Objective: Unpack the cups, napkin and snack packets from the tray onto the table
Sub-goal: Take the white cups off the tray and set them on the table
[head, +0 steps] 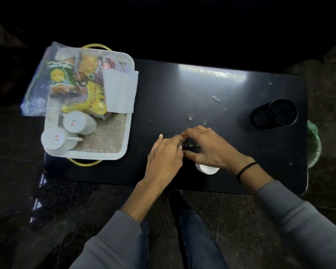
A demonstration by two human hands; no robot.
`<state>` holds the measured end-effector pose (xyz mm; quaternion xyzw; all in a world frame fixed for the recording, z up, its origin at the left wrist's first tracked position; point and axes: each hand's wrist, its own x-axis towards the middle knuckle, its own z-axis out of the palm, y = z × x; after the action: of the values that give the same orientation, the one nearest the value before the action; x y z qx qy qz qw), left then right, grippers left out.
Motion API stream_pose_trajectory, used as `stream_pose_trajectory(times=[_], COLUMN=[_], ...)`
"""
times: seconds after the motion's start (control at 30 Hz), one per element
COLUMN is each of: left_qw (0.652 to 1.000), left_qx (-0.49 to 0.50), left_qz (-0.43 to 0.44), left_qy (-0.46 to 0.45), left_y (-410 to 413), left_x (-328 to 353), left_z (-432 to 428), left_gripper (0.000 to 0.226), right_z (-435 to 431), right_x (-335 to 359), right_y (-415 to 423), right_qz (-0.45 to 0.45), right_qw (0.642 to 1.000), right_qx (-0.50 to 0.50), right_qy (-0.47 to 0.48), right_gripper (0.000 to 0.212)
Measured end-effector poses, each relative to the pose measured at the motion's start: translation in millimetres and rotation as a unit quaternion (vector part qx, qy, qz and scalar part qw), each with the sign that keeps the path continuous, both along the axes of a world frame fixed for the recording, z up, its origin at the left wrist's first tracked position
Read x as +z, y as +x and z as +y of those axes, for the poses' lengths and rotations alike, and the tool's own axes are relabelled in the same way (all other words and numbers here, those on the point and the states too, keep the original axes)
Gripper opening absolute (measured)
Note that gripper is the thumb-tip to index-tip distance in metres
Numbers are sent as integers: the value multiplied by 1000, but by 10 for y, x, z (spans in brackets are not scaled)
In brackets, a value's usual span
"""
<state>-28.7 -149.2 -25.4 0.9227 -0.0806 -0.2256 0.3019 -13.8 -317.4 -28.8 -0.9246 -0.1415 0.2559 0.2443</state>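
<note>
Tray (pixel 124 150) at desk (pixel 202 90) left end, long axis running away from the person — cups (pixel 79 123), napkin (pixel 120 92), snack packets (pixel 85 84) inside. Left hand (pixel 165 154) and right hand (pixel 209 146) meet mid-desk, fingers curled on a small dark item — unidentifiable.

This looks like a living space or a lounge, dimly lit, but I cannot say for sure. A low black surface (pixel 202 90) stands on a dark polished stone floor (pixel 241 220). On it is a white serving tray (pixel 129 113) with gold handles, holding snack packets (pixel 81 78), white cups (pixel 66 133) and a folded napkin (pixel 120 90), things for a tea break.
</note>
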Motion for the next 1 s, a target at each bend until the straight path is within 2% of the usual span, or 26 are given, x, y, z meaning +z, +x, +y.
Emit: stream_pose_trajectory(times=[0.23,0.33,0.43,0.53,0.6,0.67,0.8,1.0], left_qw=[995,990,980,974,972,969,967,964], left_qx=[95,138,175,200,204,212,220,111], left_qz=[-5,-39,-80,-56,-25,-6,8,-56], left_qy=[-3,14,56,95,117,128,130,237], left_y=[370,546,725,852,900,924,982,904], left_x=[95,109,81,-7,-84,-152,-244,-372], left_z=[784,1253,1685,2039,2191,2285,2341,2203], left_gripper=[32,35,40,52,57,53,54,70], right_z=[814,1276,1707,2093,2286,2430,2526,2411], right_x=[126,103,64,2,-56,-123,-219,-260], right_y=[572,831,1042,1183,1217,1223,1192,1034], right_qz=[-24,-27,-16,5,18,31,44,54], right_qw=[998,996,994,992,992,993,994,992], right_qx=[6,25,43,54,66,76,75,48], right_qy=[58,78,95,111,104,87,66,102], right_gripper=[32,34,38,42,47,54,63,68])
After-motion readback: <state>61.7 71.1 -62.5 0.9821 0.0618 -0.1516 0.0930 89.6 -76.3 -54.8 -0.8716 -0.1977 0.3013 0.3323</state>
